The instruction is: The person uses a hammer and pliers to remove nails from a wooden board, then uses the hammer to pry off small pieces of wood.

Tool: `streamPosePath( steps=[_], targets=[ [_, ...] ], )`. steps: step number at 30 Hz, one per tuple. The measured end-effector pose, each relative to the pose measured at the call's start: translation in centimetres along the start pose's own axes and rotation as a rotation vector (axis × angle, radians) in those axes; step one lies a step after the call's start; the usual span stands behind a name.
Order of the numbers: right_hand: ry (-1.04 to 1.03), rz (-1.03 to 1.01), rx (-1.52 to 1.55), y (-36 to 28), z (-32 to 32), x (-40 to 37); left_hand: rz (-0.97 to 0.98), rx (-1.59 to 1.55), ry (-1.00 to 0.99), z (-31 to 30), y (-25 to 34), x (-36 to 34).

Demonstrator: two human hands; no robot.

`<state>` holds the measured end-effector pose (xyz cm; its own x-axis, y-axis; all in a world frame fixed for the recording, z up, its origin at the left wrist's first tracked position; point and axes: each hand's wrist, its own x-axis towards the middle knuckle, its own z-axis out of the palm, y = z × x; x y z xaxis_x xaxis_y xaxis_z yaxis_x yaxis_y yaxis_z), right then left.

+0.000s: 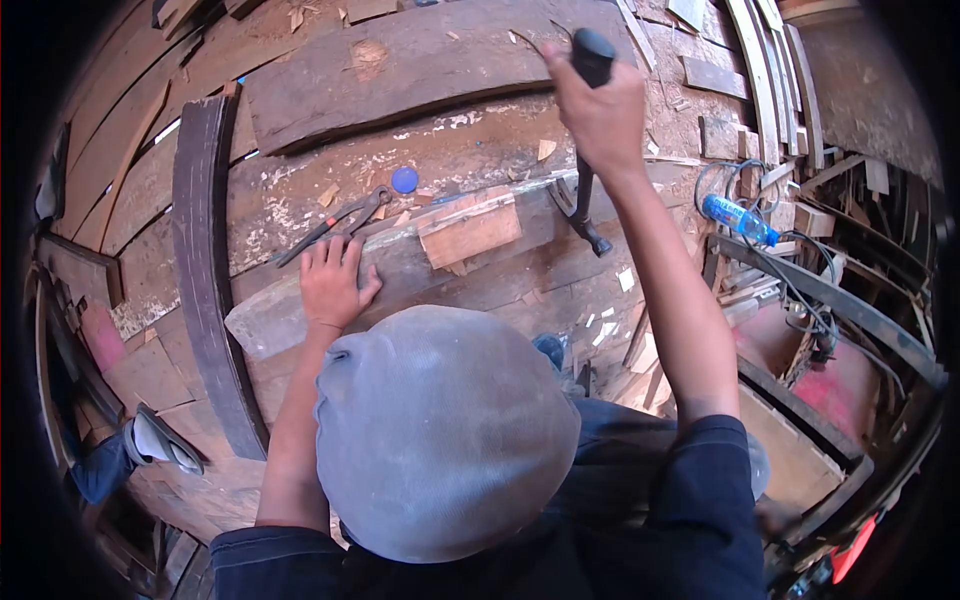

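Observation:
My left hand (335, 285) lies flat, fingers spread, on a long pale plank (270, 320) that runs across the workbench. Just beyond its fingertips lie dark metal pincers (335, 225). My right hand (600, 110) is raised farther out and grips the black handle of a hammer (588, 215). The hammer's head hangs down near the plank's right part. A small wooden block (470, 230) sits on the plank between the two hands. A grey cap on my head fills the lower middle of the view.
A blue round cap (404, 180) lies past the block. A dark curved board (205, 270) stands at the left, and a thick plank (400, 70) lies at the back. At the right are a water bottle (740, 220) and cables; wood scraps lie all around.

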<state>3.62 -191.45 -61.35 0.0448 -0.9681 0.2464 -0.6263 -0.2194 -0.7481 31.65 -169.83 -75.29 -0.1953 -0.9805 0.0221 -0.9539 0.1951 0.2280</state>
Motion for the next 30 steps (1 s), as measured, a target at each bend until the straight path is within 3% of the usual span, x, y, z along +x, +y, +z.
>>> streamPosePath(
  steps=[6, 8, 11, 12, 13, 14, 17, 21, 24, 27, 30],
  targets=[
    [0.020, -0.054, -0.128, -0.4, 2.1, 1.3, 0.007, -0.008, 0.010, 0.6, -0.2, -0.2],
    [-0.015, 0.064, 0.061, 0.2, -0.9, -0.1, 0.002, -0.014, -0.006, 0.5, -0.1, -0.1],
    [0.569, 0.380, 0.316, 4.9, -8.6, -5.7, -0.033, -0.013, -0.037, -0.2, -0.3, 0.1],
    [0.433, 0.470, 0.799, 6.2, -13.3, -6.8, -0.034, -0.013, -0.035, -0.1, -0.4, 0.1],
    [0.616, 0.445, 0.702, 6.6, -13.9, -7.2, -0.023, -0.020, -0.036, 0.0, -0.2, 0.1],
    [0.665, 0.446, 0.735, 7.4, -14.4, -7.5, -0.018, -0.008, -0.028, 0.2, -0.2, 0.1],
    [0.482, 0.500, 0.763, 6.7, -14.2, -6.1, -0.021, 0.017, -0.030, 0.5, -0.3, -0.3],
    [0.473, 0.594, 0.536, 3.5, -9.9, -4.5, -0.021, 0.022, -0.023, 0.6, -0.1, -0.3],
    [0.392, 0.509, 0.546, 2.3, -7.6, -4.7, -0.018, 0.011, -0.016, 0.5, -0.2, -0.1],
    [0.320, 0.571, 0.574, 2.7, -6.9, -3.6, -0.018, 0.004, -0.017, 0.4, -0.2, -0.3],
    [0.389, 0.581, 0.599, 3.4, -6.5, -2.0, -0.015, 0.005, -0.016, 0.4, -0.2, -0.2]
  ],
)
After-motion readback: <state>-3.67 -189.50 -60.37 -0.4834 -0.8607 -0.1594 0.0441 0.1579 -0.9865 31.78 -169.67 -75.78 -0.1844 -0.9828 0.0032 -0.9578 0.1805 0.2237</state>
